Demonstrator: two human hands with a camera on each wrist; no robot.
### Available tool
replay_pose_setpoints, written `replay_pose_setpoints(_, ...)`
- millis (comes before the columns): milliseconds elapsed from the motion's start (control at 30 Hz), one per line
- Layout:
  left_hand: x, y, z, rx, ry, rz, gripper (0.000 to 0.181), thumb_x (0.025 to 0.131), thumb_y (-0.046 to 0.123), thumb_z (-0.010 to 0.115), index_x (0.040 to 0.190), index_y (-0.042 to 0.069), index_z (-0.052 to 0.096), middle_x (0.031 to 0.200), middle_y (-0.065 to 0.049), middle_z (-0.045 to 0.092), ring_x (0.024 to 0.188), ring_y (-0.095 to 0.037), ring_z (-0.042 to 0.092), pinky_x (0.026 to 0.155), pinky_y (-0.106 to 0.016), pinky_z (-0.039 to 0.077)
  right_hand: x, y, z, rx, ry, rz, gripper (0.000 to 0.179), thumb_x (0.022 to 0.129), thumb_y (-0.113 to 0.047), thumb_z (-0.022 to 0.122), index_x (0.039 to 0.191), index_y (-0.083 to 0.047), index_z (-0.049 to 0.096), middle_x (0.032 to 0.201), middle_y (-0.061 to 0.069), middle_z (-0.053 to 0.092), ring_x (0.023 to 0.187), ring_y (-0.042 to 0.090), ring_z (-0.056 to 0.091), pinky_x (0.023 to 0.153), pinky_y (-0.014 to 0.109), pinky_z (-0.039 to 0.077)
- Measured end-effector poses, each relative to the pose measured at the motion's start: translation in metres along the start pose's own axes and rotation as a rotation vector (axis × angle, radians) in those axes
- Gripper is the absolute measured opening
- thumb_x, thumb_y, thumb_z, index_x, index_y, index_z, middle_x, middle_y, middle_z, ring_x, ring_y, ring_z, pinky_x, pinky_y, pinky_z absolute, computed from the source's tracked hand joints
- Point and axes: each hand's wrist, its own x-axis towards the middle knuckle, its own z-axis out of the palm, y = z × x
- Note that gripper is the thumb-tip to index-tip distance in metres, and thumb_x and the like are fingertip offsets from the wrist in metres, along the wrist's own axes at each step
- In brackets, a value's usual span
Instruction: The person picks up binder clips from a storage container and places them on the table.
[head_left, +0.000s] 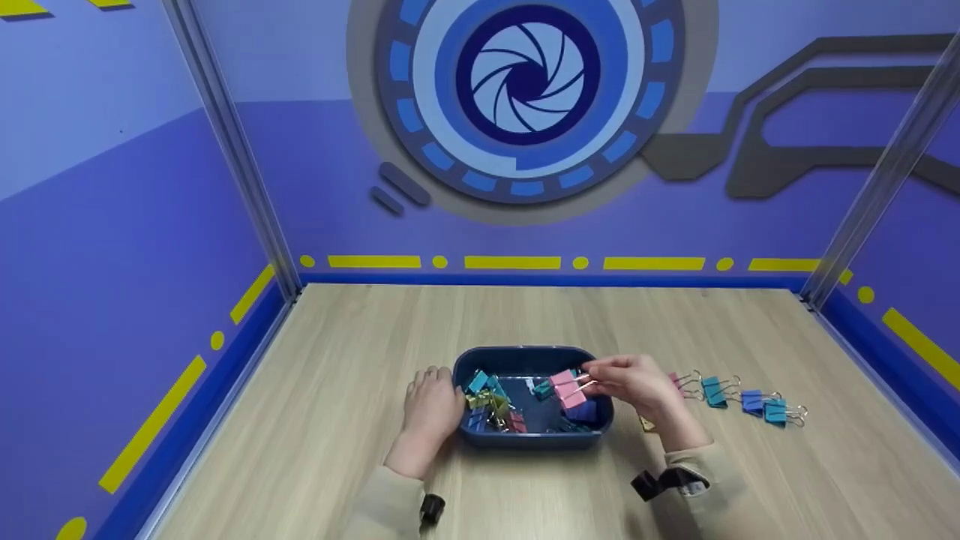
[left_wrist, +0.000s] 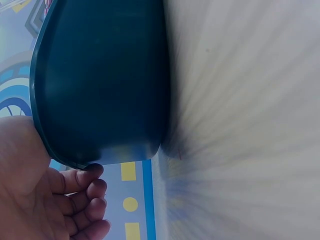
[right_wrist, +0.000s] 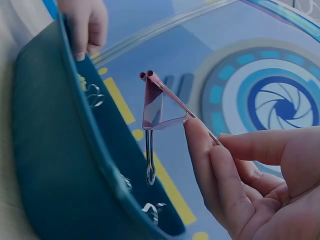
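Observation:
A pink binder clip (head_left: 568,389) hangs over the right side of a dark blue plastic bin (head_left: 525,442). My right hand (head_left: 634,384) pinches the clip by one wire handle between thumb and fingers. In the right wrist view the other handle of the pink clip (right_wrist: 152,107) points down, free. Against the bin's left end lies my left hand (head_left: 433,401), fingers curled at the rim; the left wrist view shows this hand (left_wrist: 75,200) at the bin's corner. Inside the bin, several teal, yellow, blue and red clips (head_left: 491,401) cluster at the left, others at the right.
To the right on the wooden table (head_left: 360,330) lie several more binder clips, among them a teal one (head_left: 716,391) and a blue one (head_left: 752,403). A yellow clip (head_left: 646,424) is partly hidden beneath the right wrist. Printed panels (head_left: 315,187) enclose the table's back and sides.

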Motion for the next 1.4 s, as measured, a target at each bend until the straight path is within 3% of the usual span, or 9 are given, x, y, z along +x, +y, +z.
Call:
replay_pose_setpoints(200,0.002,0.001,-0.001,-0.019,-0.032,-0.012,0.029,0.093,0.021,0.066,0.109,-0.004,0.066,0.107,-0.02,0.067,0.106,-0.037,0.061,0.091,-0.05,0.048,-0.018,-0.008,-0.024,-0.038,0.057,-0.015,0.043,0.101,-0.009,0.062,0.13,0.021,0.055,0.098,0.0,0.076,0.088,0.01,0.076,0.085,0.022,0.059)
replay_pose_setpoints(433,0.002,0.003,-0.002,-0.019,-0.041,-0.019,0.03,0.093,0.021,0.067,0.11,-0.005,0.066,0.108,-0.021,0.067,0.107,-0.037,0.06,0.092,-0.05,0.048,-0.04,-0.007,-0.057,-0.029,0.105,-0.001,0.032,0.1,-0.011,0.064,0.125,0.009,0.065,0.096,-0.005,0.078,0.09,0.005,0.075,0.081,0.021,0.058)
replay_pose_setpoints(567,0.001,0.002,-0.002,-0.017,-0.032,-0.017,0.03,0.093,0.02,0.068,0.109,-0.005,0.066,0.108,-0.02,0.067,0.107,-0.037,0.06,0.091,-0.05,0.048,-0.05,-0.006,-0.078,-0.078,0.138,0.01,0.039,0.101,-0.012,0.062,0.131,0.013,0.06,0.096,-0.007,0.077,0.089,0.003,0.074,0.079,0.02,0.058)
replay_pose_setpoints(767,-0.001,0.001,-0.001,-0.013,-0.002,0.005,0.026,0.091,0.018,0.068,0.104,-0.004,0.066,0.102,-0.019,0.067,0.102,-0.036,0.06,0.086,-0.049,0.048,-0.063,-0.007,-0.111,-0.064,0.158,0.03,0.022,0.101,-0.008,0.061,0.118,0.003,0.07,0.096,-0.005,0.078,0.089,0.005,0.075,0.082,0.019,0.058)
replay_pose_setpoints(900,-0.002,0.001,-0.002,-0.014,0.002,0.008,0.026,0.091,0.019,0.068,0.104,-0.004,0.066,0.102,-0.02,0.067,0.101,-0.037,0.061,0.087,-0.049,0.048,-0.07,-0.006,-0.13,-0.009,0.133,0.052,0.017,0.101,-0.005,0.06,0.108,-0.005,0.076,0.096,-0.002,0.078,0.088,0.008,0.076,0.081,0.019,0.059)
replay_pose_setpoints(1067,-0.001,0.001,-0.003,-0.019,-0.008,0.001,0.029,0.092,0.02,0.068,0.108,-0.005,0.066,0.105,-0.02,0.067,0.103,-0.037,0.06,0.089,-0.049,0.048,-0.076,-0.001,-0.15,0.036,0.085,0.093,0.023,0.102,-0.003,0.057,0.098,-0.012,0.077,0.095,0.0,0.079,0.087,0.01,0.077,0.08,0.019,0.059)
replay_pose_setpoints(1400,0.0,0.001,-0.002,-0.02,0.004,0.006,0.026,0.091,0.018,0.069,0.104,-0.005,0.065,0.103,-0.02,0.067,0.101,-0.036,0.06,0.088,-0.049,0.048,-0.08,0.019,-0.174,-0.017,-0.034,0.192,0.023,0.102,-0.003,0.054,0.105,-0.004,0.077,0.099,0.003,0.079,0.091,0.014,0.077,0.085,0.026,0.06)
